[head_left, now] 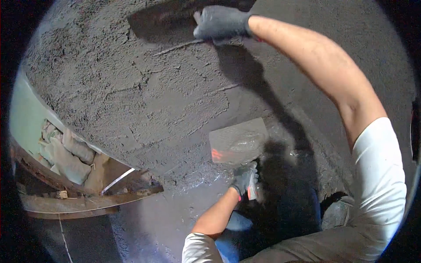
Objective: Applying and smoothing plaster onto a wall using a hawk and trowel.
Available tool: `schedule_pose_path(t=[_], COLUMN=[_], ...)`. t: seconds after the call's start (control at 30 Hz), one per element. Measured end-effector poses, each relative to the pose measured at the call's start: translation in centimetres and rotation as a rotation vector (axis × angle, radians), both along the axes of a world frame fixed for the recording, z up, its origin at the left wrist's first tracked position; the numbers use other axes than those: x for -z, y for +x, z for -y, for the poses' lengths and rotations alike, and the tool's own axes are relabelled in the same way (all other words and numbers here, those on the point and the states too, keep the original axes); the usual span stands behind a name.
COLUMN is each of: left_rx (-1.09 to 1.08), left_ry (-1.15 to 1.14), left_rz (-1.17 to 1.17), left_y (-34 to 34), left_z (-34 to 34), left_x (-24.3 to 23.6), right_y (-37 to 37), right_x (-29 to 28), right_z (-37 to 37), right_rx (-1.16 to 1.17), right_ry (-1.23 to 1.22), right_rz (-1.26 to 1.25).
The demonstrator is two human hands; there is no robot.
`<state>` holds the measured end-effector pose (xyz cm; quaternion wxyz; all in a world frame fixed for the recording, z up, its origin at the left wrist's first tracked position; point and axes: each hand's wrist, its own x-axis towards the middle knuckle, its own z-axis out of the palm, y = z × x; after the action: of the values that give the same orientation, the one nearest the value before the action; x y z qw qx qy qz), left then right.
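Observation:
My gloved right hand (222, 23) reaches to the far side, fingers closed round the handle of a long dark trowel (158, 22). The trowel's blade lies against rough grey mortar (101, 83), and its handle is mostly hidden by the glove. Nearer my body, my gloved left hand (244, 177) grips a second trowel with a broad, flat metal blade (239, 140). That blade has wet grey smears and an orange reflection on it. Part of its light handle (253, 188) shows beside the fingers. Below the rough area the mortar looks smoother and wetter.
At the left, an opening with a pale green wall (26, 118) shows several filled sacks (70, 155). A brown beam or sill (87, 202) runs along its lower edge. A grey bundle (337, 214) sits at the lower right beside my arm. My arm's shadow falls over the mortar.

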<state>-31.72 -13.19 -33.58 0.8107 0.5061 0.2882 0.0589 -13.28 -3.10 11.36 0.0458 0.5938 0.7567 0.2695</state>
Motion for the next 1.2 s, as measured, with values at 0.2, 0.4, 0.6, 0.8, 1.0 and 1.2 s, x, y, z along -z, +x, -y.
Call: schedule_pose_path(t=[0.2, 0.4, 0.6, 0.8, 1.0, 1.2], left_rx=[-0.19, -0.197, -0.304, -0.381, 0.135, 0.279], left_ry=[-0.501, 0.19, -0.32, -0.431, 0.94, 1.127], left_rz=[0.118, 0.006, -0.029, -0.086, -0.185, -0.297], left_y=[0.0, 0.7, 0.1, 0.6, 0.5, -0.7], left_z=[-0.5, -1.0, -0.4, -0.3, -1.3, -1.4], left_x=[1.0, 2.5, -1.0, -1.3, 3.0, 8.8], right_y=[1.0, 9.2, 7.2, 6.0, 8.3, 9.8], right_x=[-2.0, 14.2, 31.2, 29.0, 22.2, 17.1], right_z=[3.4, 2.7, 4.8, 2.5, 2.5, 2.8], right_rx=[0.119, 0.189, 0.031, 0.258, 0.163, 0.171], right_ry=[0.243, 0.414, 0.142, -0.279, -0.188, -0.017], right_rz=[0.177, -0.129, -0.457, -0.465, -0.401, -0.415])
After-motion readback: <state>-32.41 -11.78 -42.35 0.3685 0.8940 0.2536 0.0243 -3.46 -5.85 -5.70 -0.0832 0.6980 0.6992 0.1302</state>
